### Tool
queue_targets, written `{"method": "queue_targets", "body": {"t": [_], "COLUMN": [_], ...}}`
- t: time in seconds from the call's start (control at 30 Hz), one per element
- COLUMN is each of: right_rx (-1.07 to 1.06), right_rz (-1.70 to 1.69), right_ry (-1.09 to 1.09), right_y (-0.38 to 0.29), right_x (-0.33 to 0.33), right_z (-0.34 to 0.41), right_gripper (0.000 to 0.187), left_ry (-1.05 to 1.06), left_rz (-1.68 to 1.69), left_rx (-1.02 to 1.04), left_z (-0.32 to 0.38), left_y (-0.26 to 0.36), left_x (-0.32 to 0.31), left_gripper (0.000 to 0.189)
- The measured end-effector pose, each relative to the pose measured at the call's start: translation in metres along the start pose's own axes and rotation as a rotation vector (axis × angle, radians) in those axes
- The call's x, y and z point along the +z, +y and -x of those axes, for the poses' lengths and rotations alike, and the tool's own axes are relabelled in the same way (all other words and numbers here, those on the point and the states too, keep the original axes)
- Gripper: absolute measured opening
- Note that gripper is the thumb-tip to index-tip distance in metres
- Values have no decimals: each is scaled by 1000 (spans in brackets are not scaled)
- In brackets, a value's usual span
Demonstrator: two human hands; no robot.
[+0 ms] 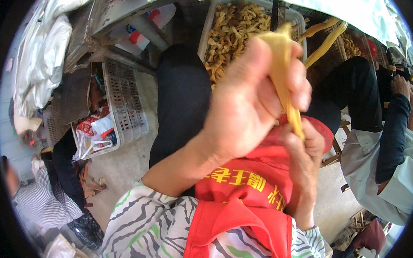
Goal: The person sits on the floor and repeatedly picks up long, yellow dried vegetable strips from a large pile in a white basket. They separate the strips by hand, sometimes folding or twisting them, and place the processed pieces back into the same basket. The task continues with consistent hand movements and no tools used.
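My left hand is raised over my lap, blurred by motion, its fingers curled around a yellow pliable strip. The strip runs through this hand and narrows towards its lower end. There my right hand pinches it between thumb and fingers. Whether a loop or fold is formed at the blurred upper end, I cannot tell. Just beyond my hands stands a plastic crate holding many small yellow twisted or knotted pieces. Longer yellow strips lie to the right of it.
A white-covered surface spans the far side. On the left, a slatted plastic crate holds bags and packets. My red apron bears writing. Co-workers sit close by, one on the left and one on the right.
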State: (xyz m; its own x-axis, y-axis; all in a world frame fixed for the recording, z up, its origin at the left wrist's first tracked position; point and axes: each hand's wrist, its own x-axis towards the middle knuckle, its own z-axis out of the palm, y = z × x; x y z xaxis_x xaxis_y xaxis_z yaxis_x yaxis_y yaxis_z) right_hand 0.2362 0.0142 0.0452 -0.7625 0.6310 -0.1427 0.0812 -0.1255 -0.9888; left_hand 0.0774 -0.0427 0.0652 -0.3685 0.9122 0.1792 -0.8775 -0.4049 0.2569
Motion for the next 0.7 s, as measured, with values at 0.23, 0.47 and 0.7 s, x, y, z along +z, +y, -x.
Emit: {"method": "queue_targets", "body": {"t": [0.23,0.47,0.7], "right_rx": [-398,-288,-63], "right_rz": [257,772,-90], "right_ry": [196,-85,-116], "right_y": [-22,-38,-10], "right_x": [-25,-12,-10], "right_z": [18,-20,-13], "right_gripper": [26,30,25], "left_ry": [210,-220,-156], "left_rz": [-147,-1324,-1457], "left_rx": [-31,-346,-341], "left_z": [21,32,41], "left_y": [6,2,-5], "left_x": [-11,-5,-7], "left_gripper": [35,38,29]}}
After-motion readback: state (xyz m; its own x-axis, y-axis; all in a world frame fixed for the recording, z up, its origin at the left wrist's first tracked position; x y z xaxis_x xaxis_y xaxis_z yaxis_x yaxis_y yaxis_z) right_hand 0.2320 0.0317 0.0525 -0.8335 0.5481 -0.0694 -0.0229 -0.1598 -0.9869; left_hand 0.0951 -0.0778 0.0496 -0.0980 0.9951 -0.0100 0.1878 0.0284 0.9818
